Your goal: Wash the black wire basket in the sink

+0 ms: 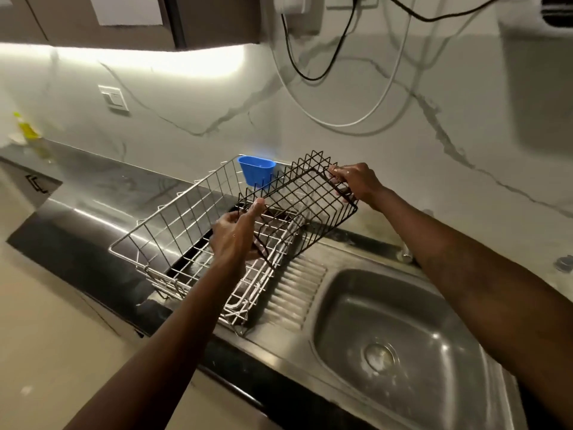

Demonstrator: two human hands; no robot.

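Lying nearest, toward the desk's front right edge, the steel sink [449,386] stands bare around its drain [379,356], with no water visibly running. Beyond it, over the ridged drainboard [294,293] and the silver dish rack [173,221] at the desk's middle, the black wire basket [305,201] hangs tilted in the air, not yet above the bowl. The left hand [235,234] has fingers and thumb curled round the near rim wire; the right hand [356,181] is wrapped over the far rim, close to the back wall. Both hands glisten as if wet, so the thin wire could slip once the basket is carried rightward. Its lower corner sits close to the rack's wires, and I judge it may snag there and drag the rack along the desk, or knock the blue cup [255,172] hooked at the rack's far corner. Cables [310,74] hang on the wall behind, where splashing from the sink might reach them.
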